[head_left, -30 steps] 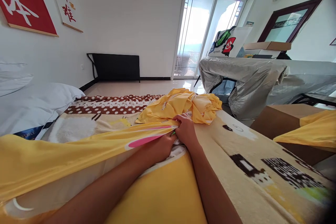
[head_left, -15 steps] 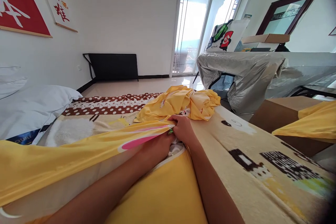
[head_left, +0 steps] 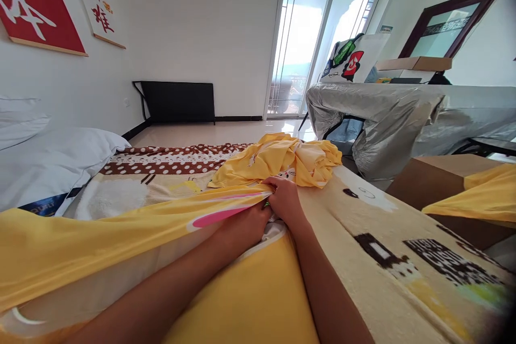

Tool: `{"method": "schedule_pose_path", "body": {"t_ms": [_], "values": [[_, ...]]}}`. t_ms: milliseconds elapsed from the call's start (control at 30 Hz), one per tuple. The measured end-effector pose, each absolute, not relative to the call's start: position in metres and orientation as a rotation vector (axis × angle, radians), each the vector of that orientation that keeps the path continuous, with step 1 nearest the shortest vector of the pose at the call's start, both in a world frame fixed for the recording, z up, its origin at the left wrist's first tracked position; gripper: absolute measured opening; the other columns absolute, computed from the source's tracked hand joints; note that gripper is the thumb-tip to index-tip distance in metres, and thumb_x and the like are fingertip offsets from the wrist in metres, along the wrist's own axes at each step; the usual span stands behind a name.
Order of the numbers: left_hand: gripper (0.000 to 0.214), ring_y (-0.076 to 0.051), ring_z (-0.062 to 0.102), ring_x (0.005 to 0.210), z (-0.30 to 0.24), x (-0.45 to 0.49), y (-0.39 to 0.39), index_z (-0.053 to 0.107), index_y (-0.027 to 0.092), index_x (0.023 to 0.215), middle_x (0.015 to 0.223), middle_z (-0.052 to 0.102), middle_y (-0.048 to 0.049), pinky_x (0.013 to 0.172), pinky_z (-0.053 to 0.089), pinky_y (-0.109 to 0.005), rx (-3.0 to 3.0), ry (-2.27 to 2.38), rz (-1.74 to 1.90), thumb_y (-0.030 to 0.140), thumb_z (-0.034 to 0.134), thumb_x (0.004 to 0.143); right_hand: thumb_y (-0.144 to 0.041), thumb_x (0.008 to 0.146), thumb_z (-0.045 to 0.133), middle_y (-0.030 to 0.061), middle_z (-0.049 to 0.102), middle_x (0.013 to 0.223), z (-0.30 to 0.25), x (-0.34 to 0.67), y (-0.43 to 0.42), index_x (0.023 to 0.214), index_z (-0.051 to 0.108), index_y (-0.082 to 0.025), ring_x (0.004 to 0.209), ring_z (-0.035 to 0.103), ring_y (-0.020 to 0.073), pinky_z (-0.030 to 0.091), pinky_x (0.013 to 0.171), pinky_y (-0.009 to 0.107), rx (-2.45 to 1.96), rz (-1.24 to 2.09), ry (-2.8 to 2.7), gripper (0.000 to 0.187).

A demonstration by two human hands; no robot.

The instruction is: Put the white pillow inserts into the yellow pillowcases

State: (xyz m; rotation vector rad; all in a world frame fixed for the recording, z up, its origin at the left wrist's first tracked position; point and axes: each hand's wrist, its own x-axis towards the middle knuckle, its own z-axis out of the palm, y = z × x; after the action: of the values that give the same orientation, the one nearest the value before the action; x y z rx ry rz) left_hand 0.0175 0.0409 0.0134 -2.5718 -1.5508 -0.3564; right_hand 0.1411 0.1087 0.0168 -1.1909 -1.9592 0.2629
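A yellow cover [head_left: 100, 239] with a pink and white print stretches from the lower left to the middle of the bed. A yellow pillow [head_left: 250, 295] lies under my forearms, partly inside it. My left hand [head_left: 245, 226] is closed and tucked under the cover's edge at the corner. My right hand [head_left: 285, 200] pinches the same edge from above, fingers pressed together. A crumpled yellow cloth [head_left: 282, 158] lies just beyond both hands.
A beige printed blanket [head_left: 387, 247] covers the bed. White pillows [head_left: 48, 161] sit at the left. A table under a silver cover [head_left: 387, 113] stands at the right, with a cardboard box [head_left: 427, 177] and more yellow cloth [head_left: 479, 199] beside it. Glass doors [head_left: 306, 48] are behind.
The hands stay at the cover's corner. Only the view has shifted slightly; nothing else has visibly moved.
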Motion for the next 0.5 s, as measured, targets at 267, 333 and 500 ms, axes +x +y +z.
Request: {"method": "schedule_pose_path", "body": {"t_ms": [267,333,500], "values": [[0.037,-0.022,0.049,0.123,0.0108,0.0159,0.0450,0.056,0.021,0.121,0.125,0.060,-0.0086,0.112,0.031,-0.040,-2.567,-1.531,-0.506,0.014,0.043,0.087,0.000,0.051,0.044,0.0020,0.073,0.079,0.0246,0.1401,0.1044,0.081,0.074,-0.019,0.075,0.064,0.0167,0.044,0.069,0.022,-1.192,0.420,-1.986,0.047],[0.037,-0.021,0.048,0.124,0.0110,0.0156,0.0463,0.055,0.024,0.121,0.128,0.058,-0.0060,0.112,0.030,-0.039,-2.609,-1.529,-0.546,0.015,0.041,0.088,-0.001,0.051,0.044,0.0017,0.073,0.078,0.0248,0.1401,0.1038,0.078,0.074,-0.019,0.076,0.064,0.0170,0.044,0.069,0.022,-1.171,0.430,-1.988,0.045],[0.037,-0.020,0.046,0.126,0.0168,0.0160,0.0495,0.053,0.024,0.123,0.131,0.056,-0.0047,0.113,0.028,-0.039,-2.689,-1.594,-0.617,0.020,0.040,0.089,-0.001,0.051,0.043,0.0034,0.072,0.079,0.0228,0.1395,0.1032,0.082,0.074,-0.017,0.076,0.062,0.0170,0.043,0.071,0.023,-1.224,0.378,-1.981,0.046]]}}
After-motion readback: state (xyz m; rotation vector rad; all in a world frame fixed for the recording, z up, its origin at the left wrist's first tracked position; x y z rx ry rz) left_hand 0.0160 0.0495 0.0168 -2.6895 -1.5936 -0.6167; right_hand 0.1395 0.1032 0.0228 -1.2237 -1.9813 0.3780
